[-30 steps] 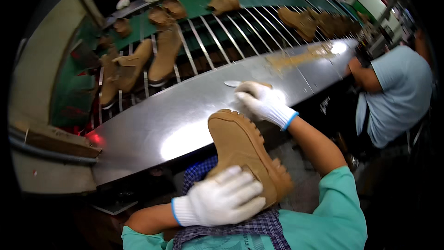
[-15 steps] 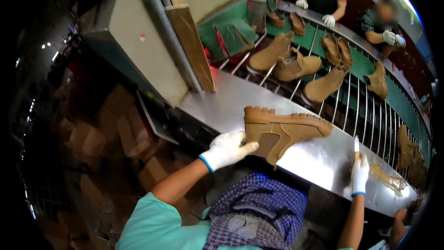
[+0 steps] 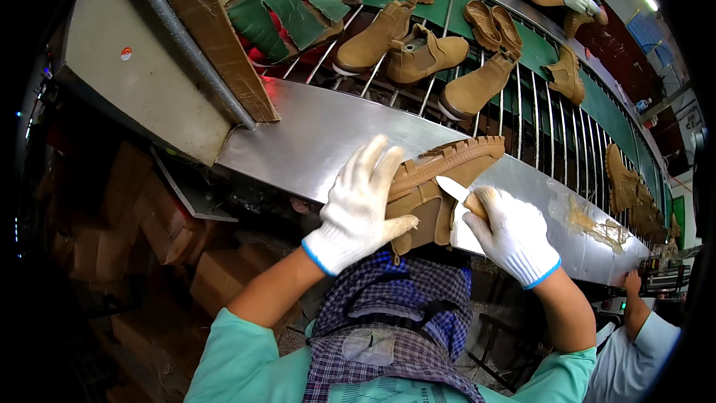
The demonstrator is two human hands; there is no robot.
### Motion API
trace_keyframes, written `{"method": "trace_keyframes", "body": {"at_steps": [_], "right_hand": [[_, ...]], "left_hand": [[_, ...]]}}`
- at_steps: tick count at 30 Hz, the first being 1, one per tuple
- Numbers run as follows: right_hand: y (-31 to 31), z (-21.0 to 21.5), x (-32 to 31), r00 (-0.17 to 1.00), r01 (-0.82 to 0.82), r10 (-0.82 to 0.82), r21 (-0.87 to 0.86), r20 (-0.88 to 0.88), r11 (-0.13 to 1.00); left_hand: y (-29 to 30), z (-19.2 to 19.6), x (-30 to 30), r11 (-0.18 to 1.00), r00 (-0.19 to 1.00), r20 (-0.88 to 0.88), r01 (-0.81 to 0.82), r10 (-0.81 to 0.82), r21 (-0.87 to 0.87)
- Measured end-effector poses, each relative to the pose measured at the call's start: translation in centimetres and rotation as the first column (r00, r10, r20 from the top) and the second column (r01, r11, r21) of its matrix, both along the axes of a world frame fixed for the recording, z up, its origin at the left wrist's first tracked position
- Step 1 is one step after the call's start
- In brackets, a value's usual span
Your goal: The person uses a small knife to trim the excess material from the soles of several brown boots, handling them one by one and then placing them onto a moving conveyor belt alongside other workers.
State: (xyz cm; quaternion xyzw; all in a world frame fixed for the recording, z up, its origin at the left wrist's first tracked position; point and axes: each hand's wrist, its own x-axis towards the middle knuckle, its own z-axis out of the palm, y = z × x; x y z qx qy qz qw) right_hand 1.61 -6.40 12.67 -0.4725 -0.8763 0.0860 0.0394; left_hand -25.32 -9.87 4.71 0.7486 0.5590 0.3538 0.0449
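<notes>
Over the steel ledge (image 3: pixel 313 142), left hand (image 3: pixel 363 209) grips boot (image 3: pixel 436 186), hiding its heel; right hand (image 3: pixel 511 235) grips blade (image 3: pixel 453 188)

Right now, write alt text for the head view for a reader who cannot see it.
A person's white-gloved left hand steadies a tan ankle boot, tipped on its side, at a steel counter, while the gloved right hand holds a small blade against it. Behind, similar boots lie on a rod conveyor.

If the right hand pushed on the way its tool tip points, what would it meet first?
The right hand aims a pale blade up-left; its tip already lies against the tan boot held by the left hand, so the boot comes first, probably its side.
</notes>
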Motion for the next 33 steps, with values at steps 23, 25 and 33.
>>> {"method": "trace_keyframes", "body": {"at_steps": [23, 25, 33], "right_hand": [[-1.3, 0.5, -4.9, 0.981, -0.18, 0.195, -0.335, 0.013, 0.925], [-1.0, 0.6, -2.5, 0.997, -0.05, 0.063, -0.274, 0.041, 0.961], [1.9, -3.2, -2.5, 0.946, 0.087, -0.181, -0.33, -0.267, 0.94]], "left_hand": [[1.7, -2.7, -0.2, 0.982, 0.993, -0.074, 0.098, -0.088, 0.159], [1.8, -1.5, -0.4, 0.98, 0.983, -0.136, 0.139, -0.12, 0.14], [2.7, 0.1, -0.1, 0.972, 0.965, -0.128, 0.217, -0.228, -0.095]]}}
